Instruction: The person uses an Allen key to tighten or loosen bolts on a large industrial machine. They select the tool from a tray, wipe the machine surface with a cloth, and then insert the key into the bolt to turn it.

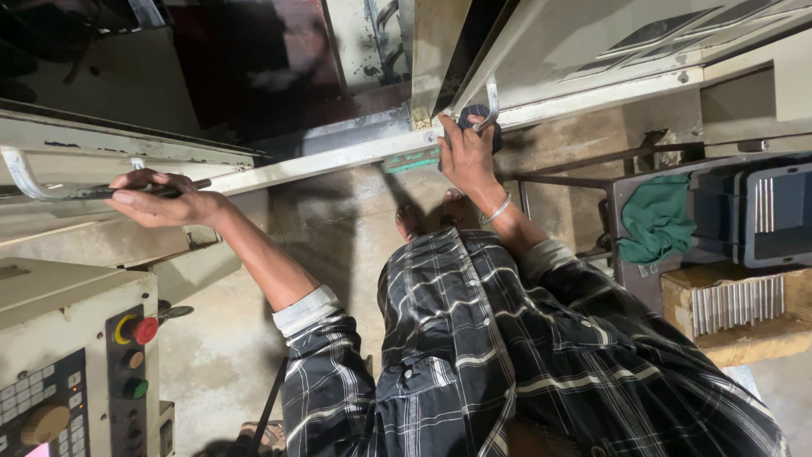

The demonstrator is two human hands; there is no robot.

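Beside a grimy machine enclosure over a concrete floor, the left hand (165, 201) clenched a dark bar at the left door handle (34, 182) while the right hand (467, 154) gripped the right door handle (489, 108) through a dark cloth (474, 118), apparently mid-way through sliding the doors, which next called for a steady pull.

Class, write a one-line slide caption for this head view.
Left hand grips one machine door's edge; right hand, holding a dark cloth, grasps the other's metal handle.
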